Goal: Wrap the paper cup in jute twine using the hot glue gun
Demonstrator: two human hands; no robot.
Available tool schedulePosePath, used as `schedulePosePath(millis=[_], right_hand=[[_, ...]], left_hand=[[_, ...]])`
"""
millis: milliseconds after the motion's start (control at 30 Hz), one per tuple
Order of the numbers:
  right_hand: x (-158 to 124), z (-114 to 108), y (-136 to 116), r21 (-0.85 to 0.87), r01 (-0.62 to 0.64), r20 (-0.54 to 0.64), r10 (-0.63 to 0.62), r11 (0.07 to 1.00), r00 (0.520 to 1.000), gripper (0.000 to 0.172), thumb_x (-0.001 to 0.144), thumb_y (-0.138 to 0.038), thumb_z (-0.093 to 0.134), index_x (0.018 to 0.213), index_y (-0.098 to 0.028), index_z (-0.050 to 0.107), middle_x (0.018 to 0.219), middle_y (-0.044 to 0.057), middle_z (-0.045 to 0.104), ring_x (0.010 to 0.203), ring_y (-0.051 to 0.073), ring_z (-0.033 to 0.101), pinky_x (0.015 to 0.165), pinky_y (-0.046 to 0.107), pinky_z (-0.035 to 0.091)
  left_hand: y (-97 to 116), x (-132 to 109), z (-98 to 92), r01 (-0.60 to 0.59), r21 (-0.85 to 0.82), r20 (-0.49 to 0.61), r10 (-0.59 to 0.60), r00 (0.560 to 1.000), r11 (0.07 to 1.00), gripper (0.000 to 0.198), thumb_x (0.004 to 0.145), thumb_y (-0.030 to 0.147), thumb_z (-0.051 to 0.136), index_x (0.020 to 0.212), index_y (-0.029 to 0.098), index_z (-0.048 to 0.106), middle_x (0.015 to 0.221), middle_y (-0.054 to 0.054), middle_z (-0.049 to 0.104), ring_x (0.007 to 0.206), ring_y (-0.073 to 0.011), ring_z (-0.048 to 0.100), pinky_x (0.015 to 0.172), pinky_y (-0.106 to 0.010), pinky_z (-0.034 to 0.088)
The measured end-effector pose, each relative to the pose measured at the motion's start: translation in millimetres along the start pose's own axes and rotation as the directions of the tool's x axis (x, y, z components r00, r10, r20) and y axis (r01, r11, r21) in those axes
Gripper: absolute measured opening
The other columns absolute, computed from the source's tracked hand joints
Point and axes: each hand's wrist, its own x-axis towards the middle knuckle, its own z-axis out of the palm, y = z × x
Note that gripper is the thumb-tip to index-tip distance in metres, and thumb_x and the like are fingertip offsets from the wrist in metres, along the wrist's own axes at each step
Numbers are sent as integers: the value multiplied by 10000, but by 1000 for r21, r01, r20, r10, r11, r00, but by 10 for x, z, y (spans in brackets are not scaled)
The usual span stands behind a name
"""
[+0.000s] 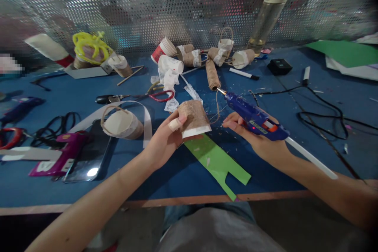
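My left hand (168, 138) grips a paper cup (195, 118) wrapped in brown twine, tilted so its bare white rim points down towards me. A bandage is on the thumb. In my right hand (251, 132) is a blue hot glue gun (251, 112), its metal nozzle pointing up and left, with a white glue stick out of its back. The nozzle is apart from the cup. Beyond the cup lies a spool of twine (212, 75), a loose strand running from it towards the cup. White lace (191, 91) lies behind the cup.
A green paper strip (218, 161) lies below the cup. Red-handled scissors (161, 95), a finished small basket (123, 124), a phone (88, 153) and a purple glue gun (62, 155) are leftward. Several twine-wrapped cups, a water bottle (268, 15) and a black cable (321, 100) stand or lie further back.
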Motion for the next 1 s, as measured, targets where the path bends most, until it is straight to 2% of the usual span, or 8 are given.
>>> schedulePosePath(millis=[133,267,367,467,567,733,833,1000], right_hand=[[-1,-13,63,-2,-36,57,36,999,998,234,877,-372,789,785,-255,608,1020,26,793,985,231,758,975,438,610],[4,-14,204,181,-112,175,80,977,981,215,846,-321,827,916,-281,627,1247,20,756,1041,237,758,907,422,652],[19,-1,236,200,-126,220,80,972,972,210,859,-294,810,1011,-293,665,1146,20,762,1014,227,761,913,413,650],[50,14,195,144,-121,144,100,982,984,191,848,-290,813,990,-288,686,1018,21,749,989,229,761,940,414,635],[79,26,167,184,-121,129,98,975,987,229,803,-282,845,935,-307,659,1061,8,735,995,230,770,922,397,643],[51,62,167,248,-183,275,112,951,955,234,850,-427,781,1019,-335,648,1163,5,763,1096,248,755,928,422,644],[24,60,148,245,-197,271,128,949,954,239,850,-463,780,943,-295,638,1202,20,763,1152,251,729,962,429,623],[70,-32,202,69,-151,152,139,986,979,217,888,-438,768,875,-248,663,1015,16,780,1043,234,734,1033,451,549]], left_hand=[[-34,3,-59,-48,39,22,47,999,998,462,849,375,785,1281,225,711,1260,-78,747,1132,-256,694,940,-320,561],[-60,-11,-97,-94,28,141,89,986,995,426,853,395,772,1254,254,734,1230,-65,757,1167,-274,687,957,-330,547],[-75,-30,-108,-121,46,206,109,972,992,462,834,426,783,1268,276,729,1284,-66,736,1217,-306,663,986,-366,530],[-79,-52,-98,-121,85,296,91,951,989,509,799,445,815,1277,296,727,1303,-62,724,1252,-314,639,1015,-374,507],[-72,-72,-64,-121,113,404,66,912,986,537,782,418,838,1295,322,714,1325,-53,708,1251,-292,631,1019,-359,495],[-59,-89,-7,-105,120,490,33,871,987,546,757,279,862,1278,350,715,1283,-28,705,1180,-232,647,995,-328,501],[-44,-113,-5,-74,133,564,-15,826,988,604,738,282,869,1314,317,692,1343,-77,682,1192,-281,650,999,-392,510],[3,-152,-44,-33,164,604,-74,794,986,695,708,324,890,1363,296,658,1329,-123,691,1182,-346,664,1001,-478,514]])
